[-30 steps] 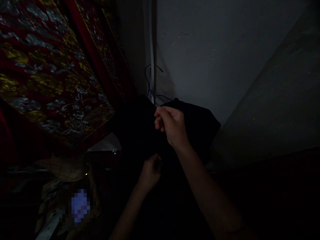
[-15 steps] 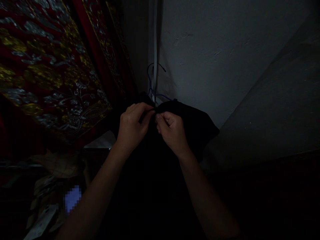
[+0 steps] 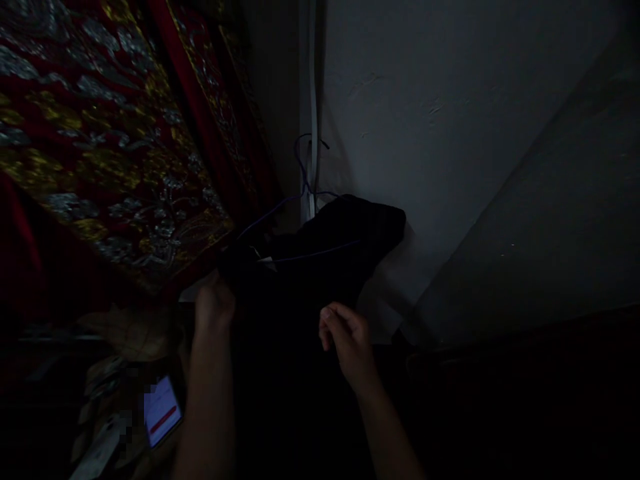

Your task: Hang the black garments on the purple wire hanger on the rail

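A black garment (image 3: 357, 227) hangs on a thin purple hanger (image 3: 305, 179) against the wall. The hanger's left arm is bare, while cloth covers part of its right arm. A small pale label (image 3: 267, 263) shows inside the neck opening. My left hand (image 3: 215, 303), smeared by motion, is closed on the garment's left shoulder edge. In front of the garment's dark body, my right hand (image 3: 347, 337) is closed, with thumb and fingers together. Whether cloth lies between those fingers is too dark to tell.
Red cloth with gold and silver sequin embroidery (image 3: 110, 140) fills the left side. A white vertical strip (image 3: 313, 87) runs down the grey wall (image 3: 425, 120). At lower left, a phone with a lit screen (image 3: 163, 410) lies among other items.
My hands have moved apart from the garment's neck, the left one down and left, the right one down. The garment's left shoulder has come down off the hanger arm.
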`<state>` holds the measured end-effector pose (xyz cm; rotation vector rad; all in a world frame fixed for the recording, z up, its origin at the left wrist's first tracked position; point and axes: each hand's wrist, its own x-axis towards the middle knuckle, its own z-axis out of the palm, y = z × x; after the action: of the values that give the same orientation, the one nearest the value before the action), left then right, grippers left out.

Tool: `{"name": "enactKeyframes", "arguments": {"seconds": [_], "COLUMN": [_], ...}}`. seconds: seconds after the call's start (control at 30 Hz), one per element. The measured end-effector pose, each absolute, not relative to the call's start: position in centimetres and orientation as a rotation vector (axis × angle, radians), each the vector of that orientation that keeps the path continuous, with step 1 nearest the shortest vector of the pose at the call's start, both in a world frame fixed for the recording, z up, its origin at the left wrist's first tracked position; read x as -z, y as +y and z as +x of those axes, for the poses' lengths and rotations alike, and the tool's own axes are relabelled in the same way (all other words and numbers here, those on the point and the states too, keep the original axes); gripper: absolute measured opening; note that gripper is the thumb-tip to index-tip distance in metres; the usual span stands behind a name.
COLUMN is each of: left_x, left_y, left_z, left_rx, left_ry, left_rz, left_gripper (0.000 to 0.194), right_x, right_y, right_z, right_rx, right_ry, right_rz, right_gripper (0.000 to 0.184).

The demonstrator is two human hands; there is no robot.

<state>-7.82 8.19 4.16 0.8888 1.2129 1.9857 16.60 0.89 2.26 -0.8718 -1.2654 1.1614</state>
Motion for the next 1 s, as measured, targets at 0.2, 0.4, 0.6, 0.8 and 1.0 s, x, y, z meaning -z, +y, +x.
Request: {"name": "enactKeyframes", "arguments": {"seconds": [0.2, 0.4, 0.6, 0.8, 1.0], "left_x": [2.4, -1.0, -5.6, -4.3, -2.2], "left_y": [3.9, 0.8, -0.3, 2.2, 2.6], "left_z": [-2.9, 0.9, 2.5, 1.1, 0.5], "left_rx": [-2.005, -1.886, -1.583, -1.094, -0.487], "left_ry": [1.201, 1.067, 1.064, 0.921, 1.090], "left_rz": [0.402, 0.691, 1.624, 1.821, 2.181], "left_gripper": [0.014, 0.027, 0.013, 0.057, 0.055], "right_x": [0.3, 1.0, -2.0, -6.1, -11.2], "right_y": [0.1, 0.1, 1.2, 2.9, 5.5], "right_z": [17.9, 18.2, 16.3, 18.4, 23.5], "right_rx": [-1.151, -0.855, -0.938, -1.182, -0.770], "right_ry": [-1.285, -1.551, -1.636, -1.414, -1.759], "right_rz": [-0.982, -0.968, -0.915, -1.032, -0.926], "right_gripper": [0.042, 0.044, 0.037, 0.028, 0.018]}}
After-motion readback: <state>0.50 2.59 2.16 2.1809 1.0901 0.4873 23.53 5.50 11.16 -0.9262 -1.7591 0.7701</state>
